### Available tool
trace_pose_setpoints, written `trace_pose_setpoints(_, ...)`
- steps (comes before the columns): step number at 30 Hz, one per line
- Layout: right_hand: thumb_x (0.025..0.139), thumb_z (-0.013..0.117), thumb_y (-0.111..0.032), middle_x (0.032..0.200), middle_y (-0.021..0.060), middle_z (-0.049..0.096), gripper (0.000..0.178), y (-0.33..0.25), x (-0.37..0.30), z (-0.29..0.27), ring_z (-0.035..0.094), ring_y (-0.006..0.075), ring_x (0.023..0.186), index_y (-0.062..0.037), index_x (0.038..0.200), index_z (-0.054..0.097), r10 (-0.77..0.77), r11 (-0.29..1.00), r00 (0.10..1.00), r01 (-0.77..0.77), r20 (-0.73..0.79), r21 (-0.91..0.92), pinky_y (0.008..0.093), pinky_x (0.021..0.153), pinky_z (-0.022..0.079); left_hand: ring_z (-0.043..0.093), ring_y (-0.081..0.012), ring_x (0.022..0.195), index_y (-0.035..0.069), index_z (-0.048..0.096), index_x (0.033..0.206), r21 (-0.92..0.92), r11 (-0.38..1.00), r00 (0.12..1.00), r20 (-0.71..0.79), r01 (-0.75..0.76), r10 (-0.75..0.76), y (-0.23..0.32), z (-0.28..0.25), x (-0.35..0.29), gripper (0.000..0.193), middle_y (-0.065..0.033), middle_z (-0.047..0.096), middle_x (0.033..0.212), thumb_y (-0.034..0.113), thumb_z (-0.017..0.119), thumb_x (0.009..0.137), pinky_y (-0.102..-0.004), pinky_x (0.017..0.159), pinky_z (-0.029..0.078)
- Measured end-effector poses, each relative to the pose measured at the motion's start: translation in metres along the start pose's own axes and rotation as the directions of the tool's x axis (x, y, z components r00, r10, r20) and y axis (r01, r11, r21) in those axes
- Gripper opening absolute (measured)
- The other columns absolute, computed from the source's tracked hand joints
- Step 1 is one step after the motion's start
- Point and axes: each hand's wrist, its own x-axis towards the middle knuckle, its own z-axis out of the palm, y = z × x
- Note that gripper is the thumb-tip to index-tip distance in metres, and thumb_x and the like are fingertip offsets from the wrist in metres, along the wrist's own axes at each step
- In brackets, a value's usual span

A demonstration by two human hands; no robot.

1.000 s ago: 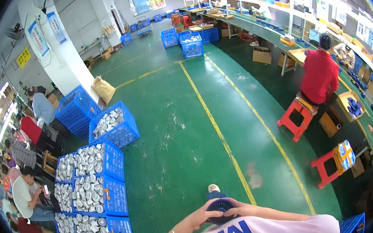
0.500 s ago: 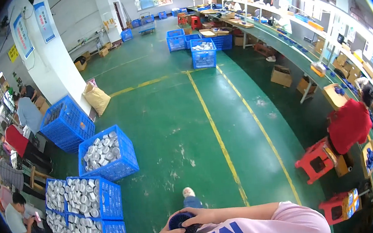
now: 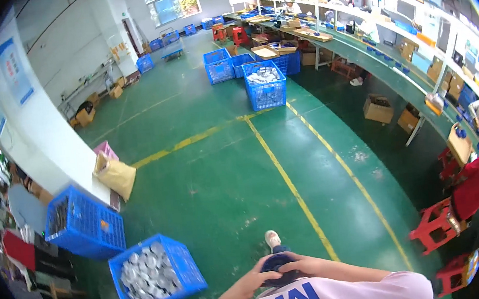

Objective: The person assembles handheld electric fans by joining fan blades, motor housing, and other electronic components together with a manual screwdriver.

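Note:
A dark blue round part is held close in front of my shirt, between both hands. Curled around its left side is my left hand, its thumb lying across the face of the part. My right hand grips the opposite side, thumb also on top. The far side of the part and most fingertips are hidden, and its exact kind cannot be made out. Beyond the hands, one of my shoes shows on the green floor.
Blue crates of silvery round parts stand at left, near a pillar and a tan sack. Another filled crate is ahead. Red stools and a seated person in red line the long workbench at right.
I have moved forward along the floor; the crates and pillar at left are nearer and lower in view. Both hands still hold the round part, which appears farther right.

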Motion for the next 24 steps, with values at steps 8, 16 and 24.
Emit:
trace_pose_setpoints(8, 0.077, 0.065, -0.046, 0.12, 0.0129, 0.052, 0.081, -0.185, 0.218, -0.037, 0.05, 0.0198, 0.105, -0.0089, 0.139, 0.031, -0.059, 0.917, 0.998, 0.066, 0.031, -0.394, 0.0316, 0.085, 0.046, 0.06, -0.0233, 0.096, 0.002, 0.055, 0.111, -0.304, 0.951, 0.987, -0.163, -0.054, 0.004, 0.165, -0.161, 0.12, 0.037, -0.0103, 0.062, 0.103, 0.009, 0.059, 0.075, -0.0376, 0.089, 0.047)
trace_pose_setpoints(16, 0.082, 0.066, -0.03, 0.127, 0.0103, 0.046, 0.072, -0.382, 0.421, 0.019, 0.05, 0.0213, 0.107, -0.0141, 0.14, 0.027, 0.021, 0.821, 0.882, 0.254, 0.471, -0.511, 0.0322, 0.091, 0.042, 0.049, -0.0359, 0.115, 0.005, 0.037, 0.129, -0.603, 0.653, 0.889, -0.299, -0.458, 0.347, 0.312, -0.329, 0.125, 0.077, -0.0183, 0.046, 0.128, 0.033, 0.061, 0.061, -0.0548, 0.099, 0.036)
trace_pose_setpoints(24, 0.084, 0.064, -0.023, 0.133, 0.0167, 0.04, 0.072, -0.53, 0.621, 0.043, 0.04, 0.0256, 0.123, -0.0129, 0.141, 0.022, -0.089, 0.794, 0.899, 0.324, 0.429, -0.515, 0.0342, 0.1, 0.036, 0.052, -0.0307, 0.111, 0.009, 0.038, 0.134, -0.732, 0.533, 0.905, -0.317, -0.424, 0.285, 0.491, -0.496, 0.194, 0.075, -0.0143, 0.05, 0.125, 0.015, 0.063, 0.063, -0.0448, 0.1, 0.039)
